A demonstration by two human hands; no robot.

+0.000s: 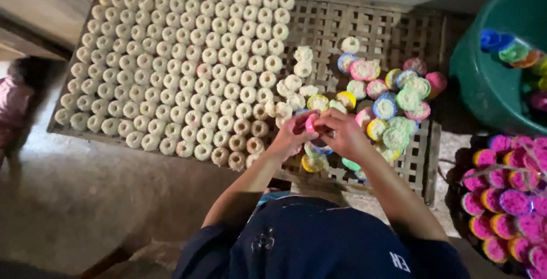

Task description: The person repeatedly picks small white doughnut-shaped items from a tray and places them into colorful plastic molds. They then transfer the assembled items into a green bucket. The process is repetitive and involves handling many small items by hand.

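— What were the hands doing in the head view?

— Both met over the woven bamboo rack. The left hand and the right hand had their fingers curled in, pinching one small pink cup between the fingertips, just above the rack's near edge.

— And around them?

— Rows of pale ring-shaped cakes covered the rack's left part. Filled coloured cups lay clustered just right of the hands, a few under them. A green tub with more cups stood at far right, and a basket of pink-topped cups sat below it.
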